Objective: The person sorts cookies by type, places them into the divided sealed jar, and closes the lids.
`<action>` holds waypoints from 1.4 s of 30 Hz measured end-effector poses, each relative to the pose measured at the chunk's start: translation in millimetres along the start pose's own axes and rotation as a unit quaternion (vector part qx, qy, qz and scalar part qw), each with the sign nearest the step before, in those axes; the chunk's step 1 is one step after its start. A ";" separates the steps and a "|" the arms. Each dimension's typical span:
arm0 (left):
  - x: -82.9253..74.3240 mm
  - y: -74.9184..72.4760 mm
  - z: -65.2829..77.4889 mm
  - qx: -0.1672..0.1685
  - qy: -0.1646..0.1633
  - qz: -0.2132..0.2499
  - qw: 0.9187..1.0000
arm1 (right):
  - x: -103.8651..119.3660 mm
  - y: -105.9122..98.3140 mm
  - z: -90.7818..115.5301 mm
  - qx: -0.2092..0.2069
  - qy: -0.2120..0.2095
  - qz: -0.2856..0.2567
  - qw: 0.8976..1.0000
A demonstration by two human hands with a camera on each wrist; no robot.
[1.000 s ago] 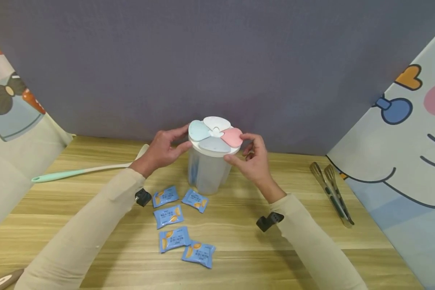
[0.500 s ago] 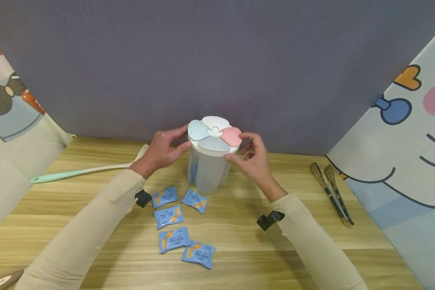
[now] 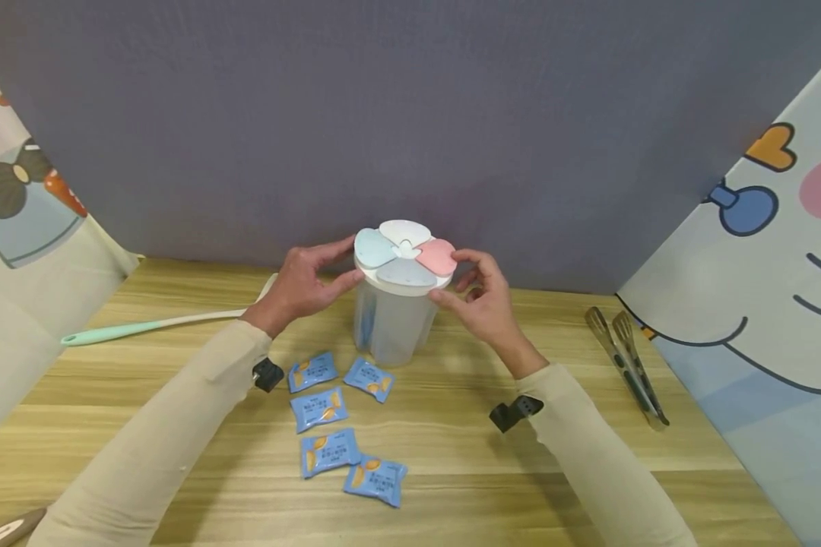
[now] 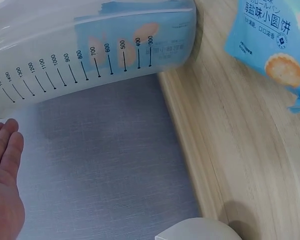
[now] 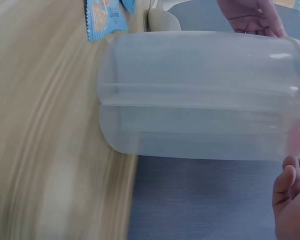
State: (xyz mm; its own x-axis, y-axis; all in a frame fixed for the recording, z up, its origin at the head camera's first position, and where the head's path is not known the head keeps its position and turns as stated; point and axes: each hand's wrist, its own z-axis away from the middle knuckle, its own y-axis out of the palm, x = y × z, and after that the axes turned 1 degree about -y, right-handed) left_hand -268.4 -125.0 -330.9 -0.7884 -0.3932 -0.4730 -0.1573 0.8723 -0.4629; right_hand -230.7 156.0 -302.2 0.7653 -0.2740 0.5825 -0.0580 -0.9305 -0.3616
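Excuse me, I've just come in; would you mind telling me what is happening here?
A person has both hands at the lid of a translucent container standing on the table. The right hand pinches the lid beside its pink petal, while the left hand is at the opposite edge. The lid sits on top, and a blue packet shows inside. Five more packets lie on the table in front.
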 end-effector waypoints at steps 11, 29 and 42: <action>-0.5 -0.1 -11.1 -0.040 0.056 -0.009 0.998 | 2.3 -6.7 -14.1 0.031 -0.148 0.020 0.988; -1.2 2.7 -11.5 -0.047 0.074 -0.016 0.996 | -1.2 -3.0 -13.7 0.046 -0.158 0.002 0.986; 0.9 4.8 -10.9 -0.058 0.080 -0.019 0.995 | -0.4 1.3 -12.6 0.023 -0.169 0.008 0.985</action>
State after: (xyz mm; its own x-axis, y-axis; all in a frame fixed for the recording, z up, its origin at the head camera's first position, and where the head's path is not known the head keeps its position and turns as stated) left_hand -276.3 -118.1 -325.4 -0.8637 -0.3831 -0.3274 -0.2489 0.8892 -0.3838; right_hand -239.2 151.8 -293.7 0.9348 -0.1846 0.3034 -0.0486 -0.9127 -0.4057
